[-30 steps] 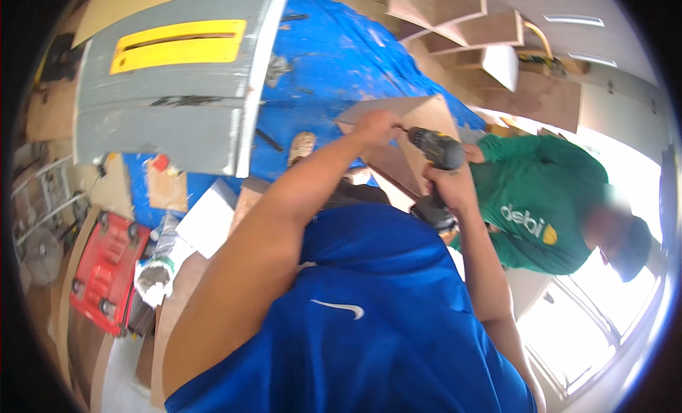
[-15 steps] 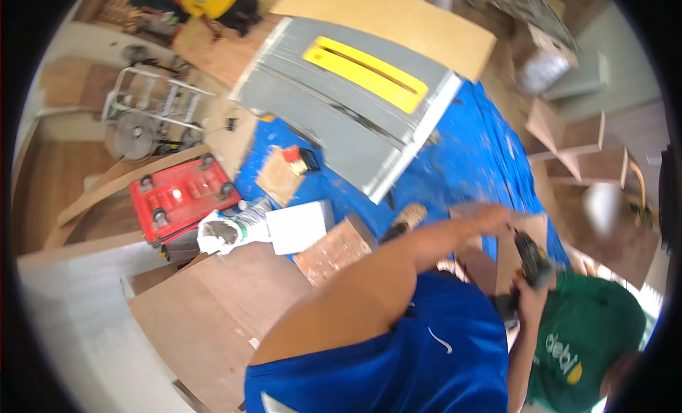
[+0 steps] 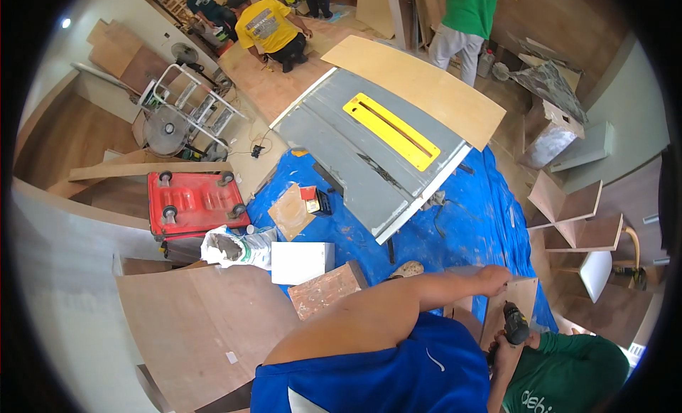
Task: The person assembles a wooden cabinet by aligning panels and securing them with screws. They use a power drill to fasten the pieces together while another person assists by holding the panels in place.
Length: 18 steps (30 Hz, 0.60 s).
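My bare left arm reaches across to the right over blue clothing. My left hand (image 3: 493, 279) is closed at the far edge of a wooden box-like piece (image 3: 524, 296); what its fingers hold is hidden. Just nearer, my right hand (image 3: 506, 350) grips a dark power drill (image 3: 517, 326) whose chuck points away toward that wood and my left fingers. A bit or screw at its tip is too small to make out. Close by on the right leans a co-worker in a green shirt (image 3: 572, 374), one arm reaching in beside the drill.
A grey table saw top (image 3: 312, 129) with a yellow insert (image 3: 391, 131) stands ahead on a blue tarp (image 3: 483, 200). To the left are a red wheeled case (image 3: 195, 200), an open sack (image 3: 227, 248), a white box (image 3: 302, 262) and plywood (image 3: 206, 306). Other people work farther back.
My view has tilted upward, bringing the people at the back into sight and shifting my hands lower in the picture. The drill's tip shows slightly farther from my left fingers.
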Available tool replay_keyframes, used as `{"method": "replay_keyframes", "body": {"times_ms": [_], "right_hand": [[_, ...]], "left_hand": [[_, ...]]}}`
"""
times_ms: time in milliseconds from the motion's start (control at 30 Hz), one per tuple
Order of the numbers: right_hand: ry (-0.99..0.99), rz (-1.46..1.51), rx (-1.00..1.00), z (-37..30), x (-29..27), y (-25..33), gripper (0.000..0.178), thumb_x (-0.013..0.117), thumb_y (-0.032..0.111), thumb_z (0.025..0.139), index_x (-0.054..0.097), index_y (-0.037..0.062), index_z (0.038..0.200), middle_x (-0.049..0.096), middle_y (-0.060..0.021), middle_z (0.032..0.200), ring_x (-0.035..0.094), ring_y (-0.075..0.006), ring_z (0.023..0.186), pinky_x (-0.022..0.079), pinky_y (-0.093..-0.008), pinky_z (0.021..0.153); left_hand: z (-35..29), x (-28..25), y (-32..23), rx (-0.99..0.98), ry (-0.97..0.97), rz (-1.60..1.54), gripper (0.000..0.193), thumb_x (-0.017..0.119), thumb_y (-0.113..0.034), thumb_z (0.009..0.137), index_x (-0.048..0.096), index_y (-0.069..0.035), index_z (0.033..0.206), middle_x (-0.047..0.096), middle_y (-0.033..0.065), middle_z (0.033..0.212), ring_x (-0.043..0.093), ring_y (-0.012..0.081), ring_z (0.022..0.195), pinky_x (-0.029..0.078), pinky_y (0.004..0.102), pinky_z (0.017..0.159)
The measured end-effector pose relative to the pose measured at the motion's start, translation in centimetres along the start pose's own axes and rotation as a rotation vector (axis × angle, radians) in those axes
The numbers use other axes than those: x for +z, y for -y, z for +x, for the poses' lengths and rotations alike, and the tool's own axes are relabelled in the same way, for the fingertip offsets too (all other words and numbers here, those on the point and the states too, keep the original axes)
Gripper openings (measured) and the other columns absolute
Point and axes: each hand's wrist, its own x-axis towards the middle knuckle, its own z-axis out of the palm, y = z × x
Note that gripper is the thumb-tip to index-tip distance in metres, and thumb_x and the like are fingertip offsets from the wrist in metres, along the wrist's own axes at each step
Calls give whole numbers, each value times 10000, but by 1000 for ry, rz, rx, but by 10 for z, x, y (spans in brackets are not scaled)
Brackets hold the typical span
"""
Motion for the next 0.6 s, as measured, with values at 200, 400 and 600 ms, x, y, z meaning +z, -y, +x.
{"method": "replay_keyframes", "body": {"times_ms": [200,400,600], "right_hand": [[26,23,9,3,-3,-12,256,632,-19,773,582,15,1022,598,-56,732,580,-149,535,477,-283,491],[30,-6,-19,-4,3,-10,226,632,-33,774,598,17,991,606,-49,730,585,-146,546,465,-274,501],[14,0,-104,-22,17,13,212,643,-25,785,607,19,989,610,-42,745,573,-128,543,447,-262,495]], "left_hand": [[13,-34,-62,140,-68,-289,193,684,-234,842,615,-54,834,653,140,886,651,368,859,507,478,724],[11,-88,-38,-702,115,-1498,254,541,-234,880,447,-151,659,403,-25,600,304,91,467,245,273,419],[-87,-296,63,-591,89,-474,163,624,-223,881,660,-73,832,653,74,796,629,190,701,501,349,598]]}}
